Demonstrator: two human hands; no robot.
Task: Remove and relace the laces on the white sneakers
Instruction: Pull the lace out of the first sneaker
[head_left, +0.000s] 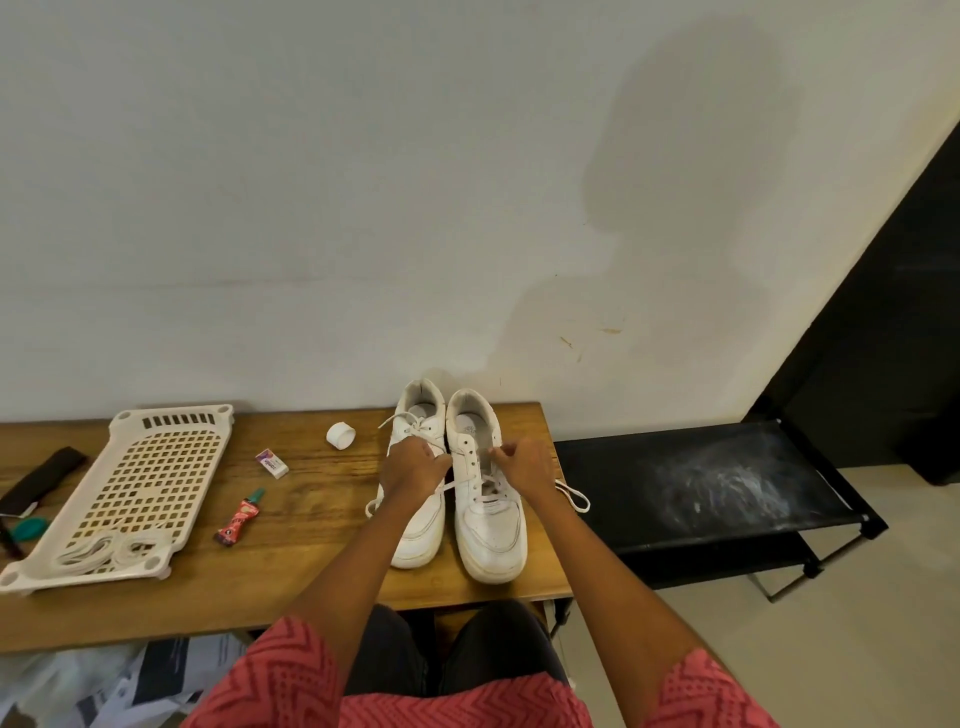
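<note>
Wooden table (291, 525) against white wall (311, 182)

— On the table (311, 519)?
— Two sneakers (488, 499) side by side, toes near. Left hand (413, 467) and right hand (524, 465) over the right one, each pinching lace (457, 484).
— Elsewhere?
— Basket (130, 483) at left, tube (240, 515), eraser (271, 463), cap (341, 435) between.

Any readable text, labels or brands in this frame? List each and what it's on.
None can be read with confidence.
Small white and purple box: purple print, too blurred to read.
Red tube: printed label, too small to read.
Insole of the right-hand sneaker: grey stamp near the heel, illegible.
Papers under the table: print too blurred.
</note>
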